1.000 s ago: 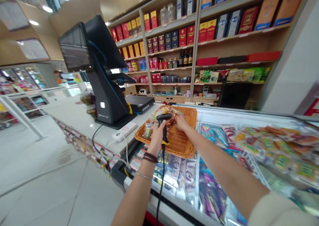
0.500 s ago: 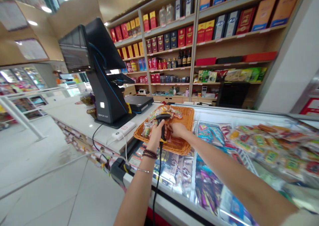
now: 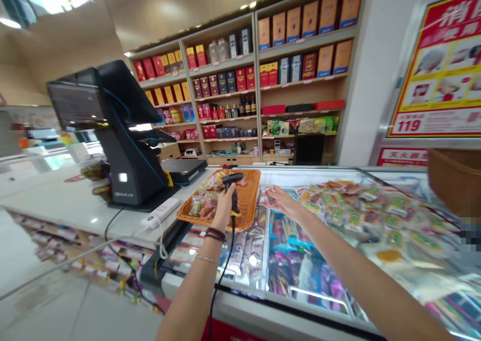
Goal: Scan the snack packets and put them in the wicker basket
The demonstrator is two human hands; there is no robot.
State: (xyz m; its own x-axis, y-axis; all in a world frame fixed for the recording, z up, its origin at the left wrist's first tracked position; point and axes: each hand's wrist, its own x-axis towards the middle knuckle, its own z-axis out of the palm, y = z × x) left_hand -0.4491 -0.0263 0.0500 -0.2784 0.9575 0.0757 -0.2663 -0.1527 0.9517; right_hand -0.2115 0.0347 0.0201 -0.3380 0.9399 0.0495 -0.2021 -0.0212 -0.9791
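Note:
My left hand (image 3: 225,202) is wrapped round the handle of a black barcode scanner (image 3: 233,179), whose cord runs down past my wrist. The scanner is held over an orange wicker basket (image 3: 251,201). Several clear-wrapped snack packets (image 3: 209,201) lie in the basket's left part. To the right of the basket, my right hand (image 3: 282,201) pinches a small clear snack packet (image 3: 266,197) with reddish contents, above the glass top of a chest freezer. Blur hides the packet's label.
A black till (image 3: 131,145) and a flat scale (image 3: 184,169) stand on the white counter to the left. Many wrapped snacks (image 3: 356,211) lie on the freezer's right side. Ice-cream packs (image 3: 289,261) show under the glass. Shelves of boxed bottles (image 3: 225,83) line the back wall.
My right hand has left the basket and moved right with a snack packet. My left hand keeps the scanner over the basket. The view has turned right.

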